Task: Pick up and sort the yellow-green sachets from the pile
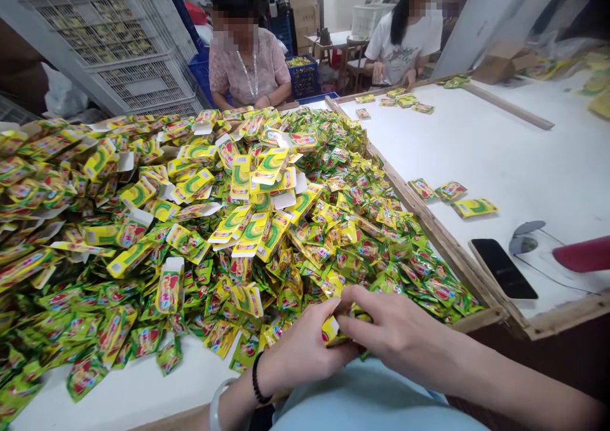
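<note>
My left hand (300, 348) and my right hand (395, 332) meet at the table's near edge, fingers pinched together on a small yellow and green box (332, 330) with sachets in it. A huge heap of yellow-green sachets (362, 227) and flat yellow cartons (248, 224) covers the white table (124, 393) in front of them. A black band and a pale bangle sit on my left wrist.
A wooden rail (429, 224) separates a second white table (515, 157) with a few loose sachets, a black phone (502, 267) and a red object (584, 253). Two seated people work at the far side. White wire crates (109, 37) stand at the back left.
</note>
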Action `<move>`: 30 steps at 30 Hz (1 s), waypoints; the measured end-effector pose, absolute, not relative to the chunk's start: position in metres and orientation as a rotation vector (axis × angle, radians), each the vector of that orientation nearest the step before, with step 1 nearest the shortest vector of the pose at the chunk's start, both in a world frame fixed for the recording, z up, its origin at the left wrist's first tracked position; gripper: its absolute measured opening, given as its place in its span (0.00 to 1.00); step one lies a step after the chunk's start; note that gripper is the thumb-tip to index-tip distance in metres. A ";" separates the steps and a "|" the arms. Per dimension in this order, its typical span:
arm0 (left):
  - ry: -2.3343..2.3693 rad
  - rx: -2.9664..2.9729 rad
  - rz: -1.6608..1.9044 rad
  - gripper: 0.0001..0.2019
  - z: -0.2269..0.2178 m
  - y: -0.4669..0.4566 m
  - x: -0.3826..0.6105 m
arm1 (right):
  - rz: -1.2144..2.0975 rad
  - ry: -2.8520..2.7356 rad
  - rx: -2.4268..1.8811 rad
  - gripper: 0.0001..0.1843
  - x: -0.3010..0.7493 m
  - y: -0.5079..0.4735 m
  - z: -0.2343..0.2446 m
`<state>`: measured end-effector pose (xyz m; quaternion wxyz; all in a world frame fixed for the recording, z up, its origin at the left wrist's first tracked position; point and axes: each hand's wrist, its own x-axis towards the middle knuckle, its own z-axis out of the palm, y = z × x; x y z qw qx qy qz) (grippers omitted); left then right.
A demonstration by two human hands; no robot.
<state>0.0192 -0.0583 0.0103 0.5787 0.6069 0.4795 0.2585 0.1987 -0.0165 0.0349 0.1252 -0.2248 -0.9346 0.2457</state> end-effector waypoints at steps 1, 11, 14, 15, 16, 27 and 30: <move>1.118 1.404 0.615 0.16 0.010 -0.060 0.020 | 0.816 -2.671 -0.685 0.11 0.201 -0.018 0.036; 1.078 1.376 0.509 0.27 0.012 -0.061 0.022 | 1.012 -2.346 -0.796 0.07 0.213 -0.030 0.012; 1.029 1.448 0.480 0.39 0.012 -0.054 0.026 | 0.899 -2.476 -0.700 0.07 0.212 -0.033 0.012; 1.004 1.497 0.494 0.42 0.012 -0.051 0.025 | 0.825 -2.480 -0.709 0.07 0.217 -0.029 0.013; 0.997 1.572 0.527 0.44 0.011 -0.047 0.023 | 0.731 -2.452 -0.752 0.07 0.226 -0.021 0.014; 1.632 2.179 0.712 0.24 -0.024 -0.017 -0.013 | -0.140 -2.198 -1.234 0.17 0.232 0.042 -0.028; 1.711 2.197 0.770 0.21 -0.038 -0.006 -0.007 | -0.077 -2.305 -1.207 0.06 0.207 0.025 -0.041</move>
